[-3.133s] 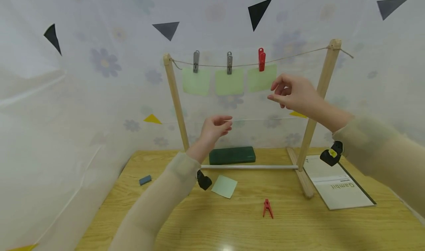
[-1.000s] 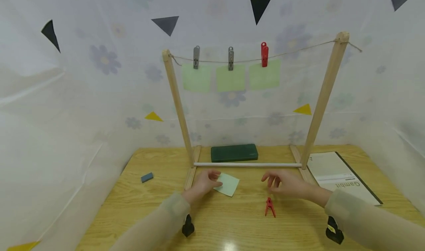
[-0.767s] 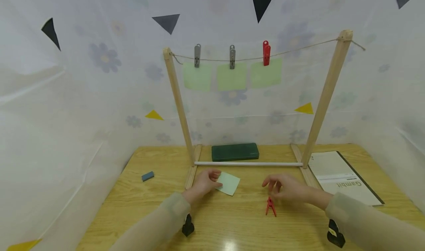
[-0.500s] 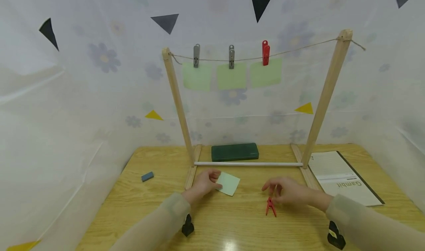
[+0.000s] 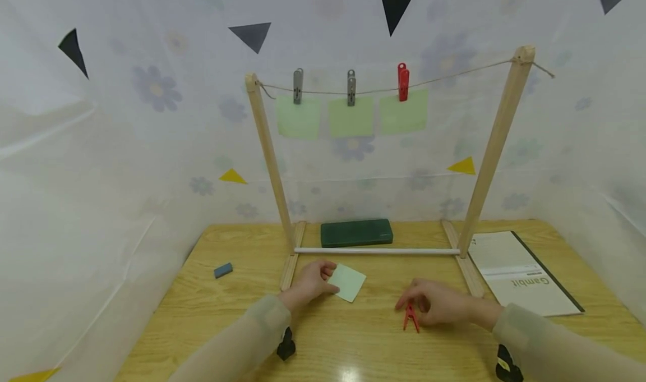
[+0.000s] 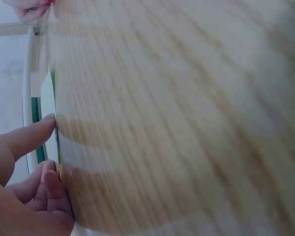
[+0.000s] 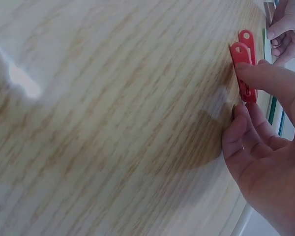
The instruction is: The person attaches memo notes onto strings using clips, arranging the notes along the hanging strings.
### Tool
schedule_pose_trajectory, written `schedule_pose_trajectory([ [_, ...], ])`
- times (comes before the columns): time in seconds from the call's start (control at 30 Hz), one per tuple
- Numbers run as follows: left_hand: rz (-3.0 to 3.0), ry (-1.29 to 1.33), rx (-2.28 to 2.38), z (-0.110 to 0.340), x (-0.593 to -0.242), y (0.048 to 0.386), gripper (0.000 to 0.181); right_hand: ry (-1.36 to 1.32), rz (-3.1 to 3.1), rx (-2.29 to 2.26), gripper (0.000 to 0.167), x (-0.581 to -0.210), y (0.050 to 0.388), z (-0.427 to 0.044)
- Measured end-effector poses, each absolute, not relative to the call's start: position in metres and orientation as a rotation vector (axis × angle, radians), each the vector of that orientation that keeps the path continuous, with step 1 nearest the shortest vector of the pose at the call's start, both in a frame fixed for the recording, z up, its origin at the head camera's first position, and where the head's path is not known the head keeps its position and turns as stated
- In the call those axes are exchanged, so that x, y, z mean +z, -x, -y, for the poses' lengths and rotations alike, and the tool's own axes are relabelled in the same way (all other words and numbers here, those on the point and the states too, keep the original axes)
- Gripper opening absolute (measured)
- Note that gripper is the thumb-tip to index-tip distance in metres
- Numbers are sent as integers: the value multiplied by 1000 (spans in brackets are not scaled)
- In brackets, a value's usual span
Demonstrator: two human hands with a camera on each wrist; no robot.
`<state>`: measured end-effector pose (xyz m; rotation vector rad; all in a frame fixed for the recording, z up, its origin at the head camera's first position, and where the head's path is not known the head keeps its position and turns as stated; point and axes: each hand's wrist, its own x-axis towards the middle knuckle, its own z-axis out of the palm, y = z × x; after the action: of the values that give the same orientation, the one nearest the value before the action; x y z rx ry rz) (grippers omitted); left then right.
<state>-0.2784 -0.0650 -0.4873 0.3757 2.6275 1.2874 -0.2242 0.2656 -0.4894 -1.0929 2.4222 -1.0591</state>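
My left hand point(image 5: 313, 281) is at the left edge of a pale green paper note point(image 5: 350, 284) on the table, pinching it between thumb and fingers. In the left wrist view the thumb lies against the note point(image 6: 49, 98). A red clothespin point(image 5: 411, 317) stands on the table with its legs toward me. My right hand point(image 5: 439, 302) grips it, thumb on one side and index finger on the other; the right wrist view shows the thumb across the clothespin's handle point(image 7: 242, 54). The right hand's other fingers are loosely curled.
A wooden frame point(image 5: 497, 152) carries a string with two grey clothespins point(image 5: 351, 87) and a red one point(image 5: 403, 82), holding three green notes point(image 5: 350, 117). Behind its white rod point(image 5: 375, 251) lies a dark green case point(image 5: 356, 233). A blue eraser-like block point(image 5: 223, 270) and a notepad point(image 5: 525, 275) flank it.
Both hands have come down from near the hanging notes to the table. The right hand has since moved toward me onto the red clothespin; the left hand has stayed at the note.
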Motion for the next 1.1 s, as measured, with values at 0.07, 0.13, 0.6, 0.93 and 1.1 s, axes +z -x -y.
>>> schedule_pose_trajectory([
  [0.07, -2636, -389, 1274, 65, -489, 279, 49, 1090, -2396, -1068, 40, -489, 224, -265],
  [0.13, -2635, -398, 1275, 66, -490, 280, 49, 1101, -2366, -1080, 41, -489, 224, -265],
  [0.6, -2611, -398, 1249, 64, -480, 277, 41, 1210, -2385, -1037, 34, -484, 220, -260],
  [0.93, -2613, -375, 1226, 63, -479, 274, 34, 1092, -2343, -1102, 25, -490, 219, -261],
  [1.1, -2592, -402, 1262, 63, -477, 273, 32, 1046, -2314, -1178, 24, -491, 219, -263],
])
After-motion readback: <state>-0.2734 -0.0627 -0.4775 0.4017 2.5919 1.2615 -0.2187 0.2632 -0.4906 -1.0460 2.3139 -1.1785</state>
